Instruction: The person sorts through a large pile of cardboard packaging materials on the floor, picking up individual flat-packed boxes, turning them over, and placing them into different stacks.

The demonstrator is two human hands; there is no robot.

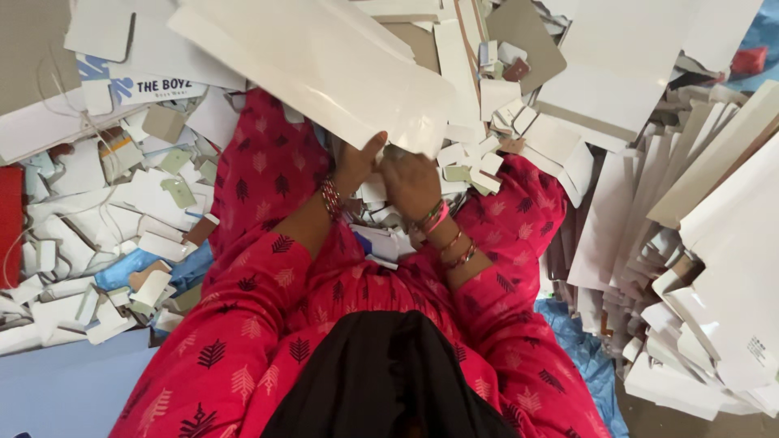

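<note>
Cardboard everywhere, basically. Big heap of white and grey sheets point(714, 211) stacked on edge down the right side, more flat white boards point(625, 57) up top. Loads of small offcuts point(122, 235) scattered over the left, mixed with bits of blue plastic point(134, 268). Another patch of blue sheeting point(584, 349) low on the right.

Red patterned dress point(268, 308) filling the middle, knees spread, black cloth point(389, 373) at the bottom centre.

Long white card point(324, 65), glossy, slanting from top left down to the centre, right above the lap. Looks a bit blurred. Lower end sits at both hands.

Left hand point(357, 162) closed on the card's lower edge, thumb up against its face, fingers hidden behind. Beaded bangles point(330, 199) on that wrist.

Right hand point(410, 178) just beside it, knuckles up, fingers curled under near the card's bottom corner. Touching the card there, but can't tell if actually pinching it or the scraps below. Pink and gold bracelets point(442, 227) on that wrist.

Small pile of white scraps point(377, 207) in the lap right under both hands.
</note>
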